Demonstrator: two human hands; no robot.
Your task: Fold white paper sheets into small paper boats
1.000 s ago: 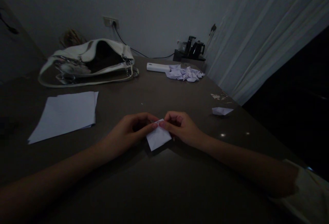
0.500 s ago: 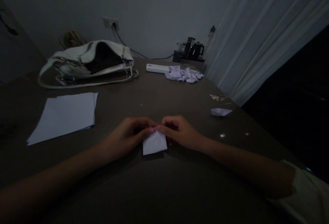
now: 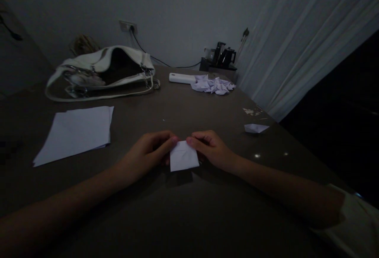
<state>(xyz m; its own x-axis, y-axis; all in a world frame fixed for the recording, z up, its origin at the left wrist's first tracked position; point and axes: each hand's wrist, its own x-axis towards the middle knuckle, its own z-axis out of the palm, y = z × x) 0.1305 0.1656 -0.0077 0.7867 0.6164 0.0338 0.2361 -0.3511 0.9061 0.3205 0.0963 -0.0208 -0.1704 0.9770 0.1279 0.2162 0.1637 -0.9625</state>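
Note:
A small folded square of white paper (image 3: 184, 157) is held just above the table between my two hands. My left hand (image 3: 154, 149) pinches its upper left corner, thumb on top and the other fingers curled behind. At the upper right corner my right hand (image 3: 211, 147) grips it the same way. Creases run across the paper's face, and its lower edge hangs free over a shadow on the table. The fingertips beneath the paper are hidden.
A stack of white sheets (image 3: 77, 131) lies at left, before a white handbag (image 3: 118, 54). A folded paper boat (image 3: 256, 128) sits at right. Farther back are a white-handled object (image 3: 182, 78) and a pile of folded papers (image 3: 213, 85). A kettle (image 3: 227, 56) stands beyond the table (image 3: 189, 218).
My thumbs have moved apart, from the middle of the paper's top edge out to its two corners. The paper has risen slightly and shifted right.

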